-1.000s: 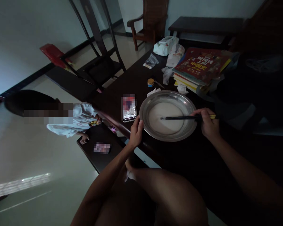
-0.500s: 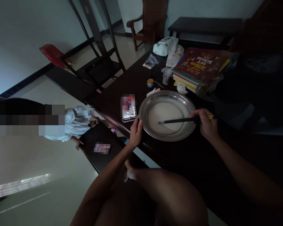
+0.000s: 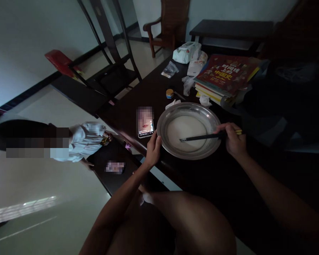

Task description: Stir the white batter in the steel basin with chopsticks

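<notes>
Dark table [image 3: 149,88] spread around and beyond basin. Metal basin [image 3: 188,155] set on table — whitish contents [image 3: 186,125] held inside. Book stack [image 3: 228,74] piled beyond basin, toward its right. Dark chopsticks [image 3: 202,136] slanted over basin's right side, tips at contents; upper ends gripped in right hand [image 3: 236,140], just right of basin. Basin's left rim clasped by left hand [image 3: 153,148]. Lit phone [image 3: 145,122] laid just left of basin. Gold-lidded jar [image 3: 169,93] placed beyond basin, slightly left.
</notes>
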The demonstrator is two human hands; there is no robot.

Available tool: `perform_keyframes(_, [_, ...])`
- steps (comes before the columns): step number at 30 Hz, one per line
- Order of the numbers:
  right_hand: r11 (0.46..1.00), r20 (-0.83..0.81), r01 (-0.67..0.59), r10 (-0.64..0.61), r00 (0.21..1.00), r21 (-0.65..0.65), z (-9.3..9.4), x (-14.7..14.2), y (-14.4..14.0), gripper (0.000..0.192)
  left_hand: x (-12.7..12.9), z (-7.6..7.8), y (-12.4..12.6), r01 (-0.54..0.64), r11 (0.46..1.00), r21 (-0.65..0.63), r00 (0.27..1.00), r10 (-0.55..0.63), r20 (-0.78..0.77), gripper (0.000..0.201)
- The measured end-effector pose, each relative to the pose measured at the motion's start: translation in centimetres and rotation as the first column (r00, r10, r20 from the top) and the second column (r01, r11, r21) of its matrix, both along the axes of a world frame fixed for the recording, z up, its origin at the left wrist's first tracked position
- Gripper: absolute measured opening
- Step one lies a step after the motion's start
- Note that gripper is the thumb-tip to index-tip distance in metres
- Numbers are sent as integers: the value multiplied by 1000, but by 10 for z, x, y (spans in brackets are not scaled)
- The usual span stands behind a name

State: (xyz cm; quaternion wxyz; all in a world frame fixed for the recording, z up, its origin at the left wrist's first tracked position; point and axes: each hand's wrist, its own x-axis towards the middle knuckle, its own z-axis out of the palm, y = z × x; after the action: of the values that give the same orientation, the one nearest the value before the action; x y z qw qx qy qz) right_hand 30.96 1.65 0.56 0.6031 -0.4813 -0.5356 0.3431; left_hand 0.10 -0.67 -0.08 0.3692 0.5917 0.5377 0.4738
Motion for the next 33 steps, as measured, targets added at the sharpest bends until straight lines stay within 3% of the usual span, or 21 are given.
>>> perform_keyframes(6, [998,1,55,-55,998,12,-1,1,1,38,1,2,-1,6,1000,-2,1000,-6,0,66])
perform_keyframes(10, [1000,21,12,-12,1000,2,-1,0,2,39,0,1,0,3,1000,-5,1000,-3,-8,68])
perform_keyframes(15, [998,3,65,-65,998,3,-1,1,2,37,-1,1,0,-1,1000,-7,1000,1,-13,68])
perform_keyframes(19, [1000,14,6,-6,1000,-1,0,0,2,36,-1,1,0,0,1000,-10,1000,0,-4,66])
perform_keyframes(23, [998,-25,60,-60,998,19,0,0,3,34,-2,0,-1,-7,1000,-17,1000,7,1,67])
perform_keyframes(28, [1000,-21,3,-3,1000,3,0,-1,2,33,-3,0,0,-10,1000,-18,1000,10,-2,65])
perform_keyframes(33, [999,-70,49,-48,996,9,0,-2,2,34,-3,-1,0,-11,1000,-10,1000,11,1,67])
